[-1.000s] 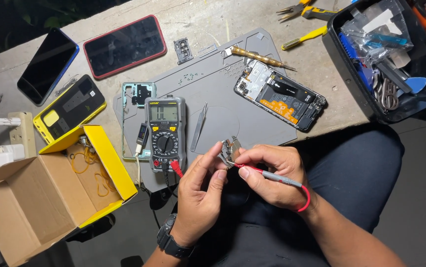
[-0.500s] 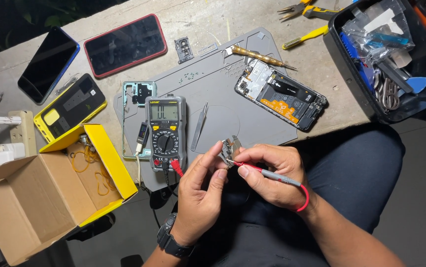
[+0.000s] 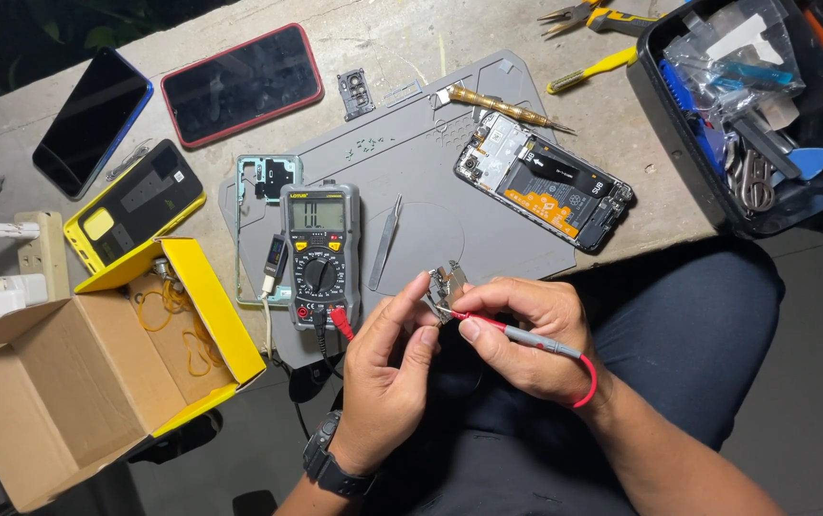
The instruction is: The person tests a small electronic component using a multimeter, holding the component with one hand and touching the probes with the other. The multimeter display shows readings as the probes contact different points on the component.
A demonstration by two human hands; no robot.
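Observation:
My left hand (image 3: 387, 373) pinches a small metal circuit part (image 3: 444, 287) between thumb and fingers, just off the front edge of the grey work mat (image 3: 421, 162). My right hand (image 3: 526, 334) holds a red multimeter probe (image 3: 516, 333) like a pen, its tip touching that part. The grey digital multimeter (image 3: 319, 253) lies on the mat just left of my hands, with red and black leads plugged in at its bottom. Metal tweezers (image 3: 384, 244) rest beside it. An opened phone (image 3: 545, 182) with its battery exposed lies on the mat's right side.
An open yellow cardboard box (image 3: 96, 373) stands at the left. Two dark phones (image 3: 239, 84) (image 3: 91, 119) and a yellow-cased one (image 3: 134, 203) lie at the back left. A black tool tray (image 3: 755, 105), screwdriver (image 3: 502, 105) and pliers (image 3: 583, 14) are at the right. A phone frame (image 3: 260, 191) lies left of the meter.

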